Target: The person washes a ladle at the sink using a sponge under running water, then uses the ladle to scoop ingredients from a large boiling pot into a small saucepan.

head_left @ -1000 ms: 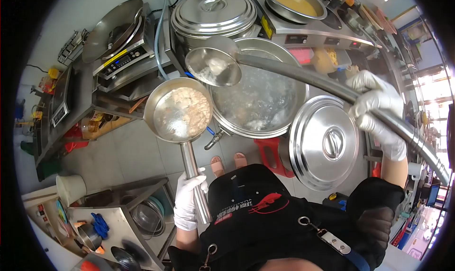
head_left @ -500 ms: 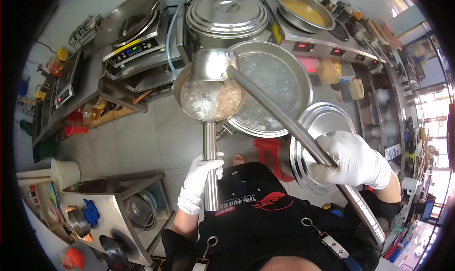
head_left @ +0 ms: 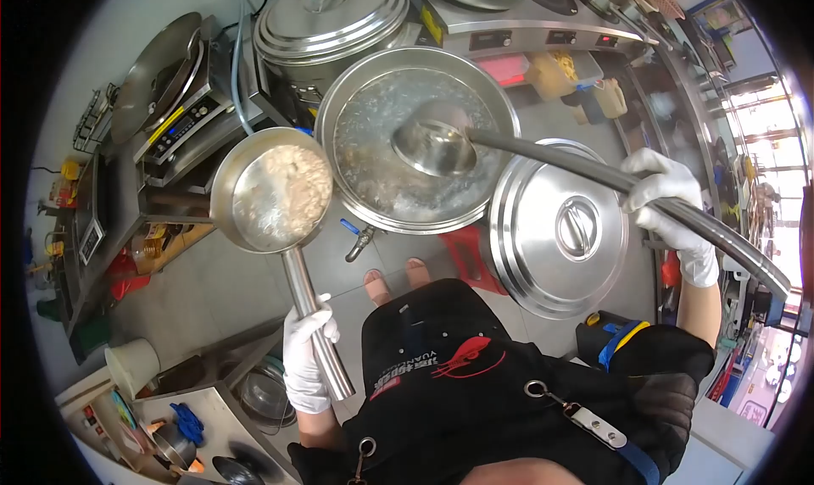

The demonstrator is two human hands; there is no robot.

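By pot (head_left: 398, 221) | pan (head_left: 244, 203) w/ pale-brown bits (head_left: 298, 184) | L fingers (head_left: 317, 320) grip pan — R fingers (head_left: 657, 186), ladle (head_left: 437, 150)

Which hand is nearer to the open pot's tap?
Left. The left hand, on the pan handle, is below the tap in view; the right hand, on the ladle handle, is farther, beyond the lid.

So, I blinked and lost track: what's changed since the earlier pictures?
The ladle in the right hand, tipped over the pan a moment ago, moved right, over the open pot. The left hand still holds the pan.
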